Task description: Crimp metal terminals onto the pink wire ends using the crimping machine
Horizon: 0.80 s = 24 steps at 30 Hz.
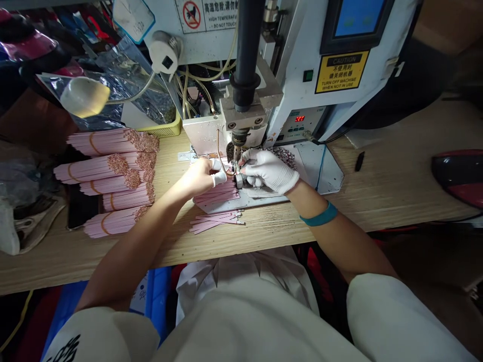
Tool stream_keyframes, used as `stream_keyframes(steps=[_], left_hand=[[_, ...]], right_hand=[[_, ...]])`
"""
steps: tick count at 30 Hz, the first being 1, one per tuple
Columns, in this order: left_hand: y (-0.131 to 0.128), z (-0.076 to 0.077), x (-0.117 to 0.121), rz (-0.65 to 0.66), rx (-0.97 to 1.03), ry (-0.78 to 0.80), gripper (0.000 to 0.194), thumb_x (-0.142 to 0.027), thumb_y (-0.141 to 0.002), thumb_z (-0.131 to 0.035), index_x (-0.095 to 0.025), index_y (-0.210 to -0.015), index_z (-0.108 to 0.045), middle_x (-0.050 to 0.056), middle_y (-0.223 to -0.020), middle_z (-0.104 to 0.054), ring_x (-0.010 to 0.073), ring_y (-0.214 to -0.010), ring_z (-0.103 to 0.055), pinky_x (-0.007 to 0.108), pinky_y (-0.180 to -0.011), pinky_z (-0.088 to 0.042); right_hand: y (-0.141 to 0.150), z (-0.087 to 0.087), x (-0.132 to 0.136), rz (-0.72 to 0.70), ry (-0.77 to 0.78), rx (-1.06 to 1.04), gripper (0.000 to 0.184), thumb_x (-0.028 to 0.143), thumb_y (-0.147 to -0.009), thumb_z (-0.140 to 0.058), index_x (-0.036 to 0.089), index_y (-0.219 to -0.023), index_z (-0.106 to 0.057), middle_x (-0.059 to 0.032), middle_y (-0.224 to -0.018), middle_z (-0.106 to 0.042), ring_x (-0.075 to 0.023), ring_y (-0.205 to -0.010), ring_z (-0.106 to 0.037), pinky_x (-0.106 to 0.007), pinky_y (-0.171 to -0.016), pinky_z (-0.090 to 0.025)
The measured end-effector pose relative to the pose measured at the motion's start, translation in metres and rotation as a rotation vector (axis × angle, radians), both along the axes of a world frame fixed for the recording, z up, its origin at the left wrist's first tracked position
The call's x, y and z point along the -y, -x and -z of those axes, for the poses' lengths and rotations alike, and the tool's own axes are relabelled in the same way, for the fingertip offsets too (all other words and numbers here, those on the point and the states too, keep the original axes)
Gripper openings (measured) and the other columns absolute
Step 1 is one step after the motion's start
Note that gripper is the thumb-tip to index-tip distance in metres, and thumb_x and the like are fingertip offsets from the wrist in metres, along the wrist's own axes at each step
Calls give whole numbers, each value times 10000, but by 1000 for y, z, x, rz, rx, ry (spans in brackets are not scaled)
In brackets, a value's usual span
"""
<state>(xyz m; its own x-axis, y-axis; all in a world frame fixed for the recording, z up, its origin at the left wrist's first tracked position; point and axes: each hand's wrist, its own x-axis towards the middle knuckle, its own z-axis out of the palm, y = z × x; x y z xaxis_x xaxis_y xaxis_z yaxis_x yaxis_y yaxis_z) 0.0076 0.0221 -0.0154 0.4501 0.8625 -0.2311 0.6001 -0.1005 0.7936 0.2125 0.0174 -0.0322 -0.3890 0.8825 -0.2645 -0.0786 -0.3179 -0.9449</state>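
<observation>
The machine head [238,143] is flanked by the cot-tipped left hand [198,176] and gloved right hand [268,171]; bundled pink strips [113,176] are stacked on the bench [264,236].

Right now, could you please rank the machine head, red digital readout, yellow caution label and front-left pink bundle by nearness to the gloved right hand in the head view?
1. Machine head, just left
2. Red digital readout, above right
3. Yellow caution label, farther upper right
4. Front-left pink bundle, far left

A wood-grain workbench [271,236] carries banded bundles of pink strips [109,186] toward its left end — loose strips [217,222] lie near the front edge. A small black item [359,161] sits toward the right end.
</observation>
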Motion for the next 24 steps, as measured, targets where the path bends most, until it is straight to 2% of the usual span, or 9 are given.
stream_keyframes(steps=[11,24], left_hand=[[-2,-3,-1,-21,31,2,53,-217,-649,-564,-170,-628,-555,-4,-601,-553,167,-668,-559,262,-572,-429],[-5,-8,-1,-47,19,24,98,-245,-623,-582,-148,-612,-571,9,-662,-597,152,-651,-543,242,-543,-400]], right_hand=[[0,-1,1,8,30,-28,168,27,-736,-601,165,-796,-527,38,-570,-503,-58,-387,-471,-143,-280,-312],[1,1,0,-8,13,-25,167,41,-740,-612,162,-804,-516,33,-587,-504,-62,-400,-488,-150,-283,-320]])
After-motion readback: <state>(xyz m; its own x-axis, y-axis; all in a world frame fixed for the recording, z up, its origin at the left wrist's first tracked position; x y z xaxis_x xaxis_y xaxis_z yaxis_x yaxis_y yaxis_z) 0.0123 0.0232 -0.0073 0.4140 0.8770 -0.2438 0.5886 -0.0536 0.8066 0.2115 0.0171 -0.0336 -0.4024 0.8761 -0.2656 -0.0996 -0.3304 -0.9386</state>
